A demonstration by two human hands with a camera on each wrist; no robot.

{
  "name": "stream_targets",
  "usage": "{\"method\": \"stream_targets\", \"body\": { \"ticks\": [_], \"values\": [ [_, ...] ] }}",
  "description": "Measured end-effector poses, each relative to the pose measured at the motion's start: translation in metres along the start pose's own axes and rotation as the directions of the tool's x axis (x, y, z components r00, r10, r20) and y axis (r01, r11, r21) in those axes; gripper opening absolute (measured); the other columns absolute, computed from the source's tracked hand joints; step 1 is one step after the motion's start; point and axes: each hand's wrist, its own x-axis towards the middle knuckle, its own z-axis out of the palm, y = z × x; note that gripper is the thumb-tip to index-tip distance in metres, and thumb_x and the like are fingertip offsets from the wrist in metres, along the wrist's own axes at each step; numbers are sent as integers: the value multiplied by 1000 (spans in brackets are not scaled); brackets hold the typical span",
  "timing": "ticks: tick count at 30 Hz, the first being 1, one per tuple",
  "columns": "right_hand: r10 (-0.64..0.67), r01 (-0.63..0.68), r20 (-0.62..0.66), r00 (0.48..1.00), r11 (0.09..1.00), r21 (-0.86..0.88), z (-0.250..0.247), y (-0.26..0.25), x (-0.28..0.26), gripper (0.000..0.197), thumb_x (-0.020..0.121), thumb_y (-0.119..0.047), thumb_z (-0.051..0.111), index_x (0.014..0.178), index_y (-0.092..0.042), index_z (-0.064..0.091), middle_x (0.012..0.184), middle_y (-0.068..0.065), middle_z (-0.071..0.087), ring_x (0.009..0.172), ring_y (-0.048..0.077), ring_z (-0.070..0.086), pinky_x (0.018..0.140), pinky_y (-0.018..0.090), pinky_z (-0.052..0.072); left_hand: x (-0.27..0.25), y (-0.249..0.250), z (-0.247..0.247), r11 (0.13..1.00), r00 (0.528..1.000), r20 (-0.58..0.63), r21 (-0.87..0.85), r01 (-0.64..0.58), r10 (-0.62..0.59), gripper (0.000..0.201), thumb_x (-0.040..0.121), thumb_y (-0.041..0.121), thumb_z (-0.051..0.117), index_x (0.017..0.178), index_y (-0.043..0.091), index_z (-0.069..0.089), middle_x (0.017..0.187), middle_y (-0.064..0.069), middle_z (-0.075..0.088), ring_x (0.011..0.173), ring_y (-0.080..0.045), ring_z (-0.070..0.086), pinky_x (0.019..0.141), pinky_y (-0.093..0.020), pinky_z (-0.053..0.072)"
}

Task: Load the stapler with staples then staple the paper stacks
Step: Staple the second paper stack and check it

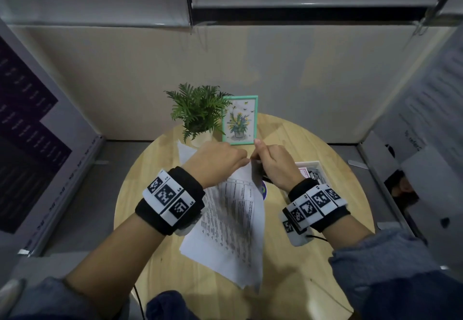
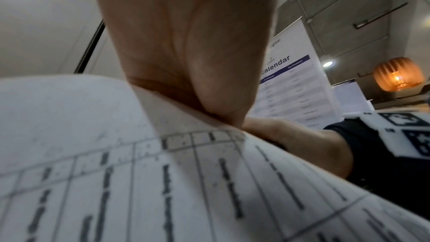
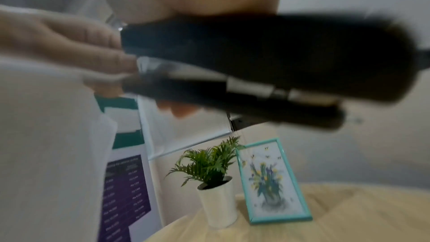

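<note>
Fingers (image 1: 244, 160) on paper stack (image 1: 233, 222) — stapler (image 3: 256, 65) alongside

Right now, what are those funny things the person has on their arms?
Each wrist wears a thick black band with white blocks on it, printed with black-and-white square codes, like little mazes. The right wrist's band also has a white box below it, with a thin black cable. Blue denim-like sleeves are pushed up both forearms. The hands are bare: no gloves.

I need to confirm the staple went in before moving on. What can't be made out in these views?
- Stapler mouth on the paper stack: head view, covered by both hands; right wrist view, motion blur.
- Staples loaded or not: stapler shut.
- White box contents: head view, behind the right hand.
- Printed text: blurred.
</note>
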Motion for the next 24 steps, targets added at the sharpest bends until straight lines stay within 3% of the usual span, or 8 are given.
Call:
{"method": "stream_targets", "body": {
  "ticks": [3, 6, 9, 11, 13, 16, 21, 24],
  "values": [
    [307, -297, 4, 952, 920, 256, 10, 23, 7, 68, 99, -47, 21, 77, -3, 67, 71, 8, 64, 73, 22, 59, 76, 34, 44, -5, -14, 9, 993, 998, 36, -106, 52, -49, 29, 99, 36, 29, 77, 19, 38, 62, 8, 37, 73, -26, 53, 61, -33, 35],
    [578, -561, 12, 816, 788, 255, 20, 51, 9, 72, 98, -50, 14, 92, -1, 67, 97, 18, 66, 95, 29, 61, 88, 32, 40, -12, -28, 15, 967, 993, -20, -229, 111, -119, 30, 99, 34, 30, 75, 18, 38, 63, 6, 38, 66, -21, 43, 59, -33, 29],
    [691, -683, -46, 721, 721, 114, 27, 72, 15, 67, 101, -43, 16, 103, 7, 60, 109, 25, 59, 112, 36, 56, 90, 34, 39, -15, -36, 17, 939, 978, -109, -318, 134, -177, 28, 99, 34, 30, 76, 21, 39, 67, 2, 46, 63, -19, 42, 53, -32, 25],
    [730, -730, -69, 679, 682, 36, 35, 85, 24, 67, 101, -41, 17, 109, 12, 58, 115, 28, 59, 111, 38, 56, 84, 33, 39, -16, -41, 18, 937, 969, -137, -314, 154, -205, 28, 99, 36, 29, 77, 21, 39, 67, 0, 48, 62, -19, 43, 51, -31, 25],
    [766, -768, -60, 640, 641, -13, 46, 98, 35, 72, 101, -43, 16, 111, 14, 58, 119, 31, 59, 111, 39, 56, 88, 35, 41, -17, -47, 20, 935, 963, -140, -304, 180, -231, 30, 99, 35, 29, 77, 18, 40, 67, 0, 48, 64, -20, 44, 49, -28, 25],
    [773, -773, -54, 632, 625, -108, 62, 112, 49, 74, 101, -45, 12, 113, 11, 59, 119, 29, 61, 111, 37, 57, 89, 36, 42, -19, -55, 24, 919, 952, -120, -319, 231, -281, 32, 99, 34, 30, 75, 16, 40, 64, 3, 42, 65, -21, 44, 51, -30, 29],
    [723, -685, -26, 691, 643, -343, 84, 134, 54, 76, 99, -49, 12, 94, 6, 65, 102, 24, 68, 95, 34, 64, 75, 33, 42, -19, -64, 33, 898, 944, -50, -328, 293, -326, 32, 99, 34, 30, 79, 14, 45, 61, 9, 35, 67, -20, 42, 57, -34, 32],
    [712, -667, -70, 699, 612, -425, 85, 143, 54, 71, 99, -48, 15, 95, 3, 64, 101, 21, 69, 95, 33, 64, 72, 33, 43, -15, -65, 35, 892, 943, -32, -336, 301, -331, 32, 98, 34, 30, 79, 14, 45, 61, 10, 34, 67, -20, 42, 58, -34, 34]
  ]
}}
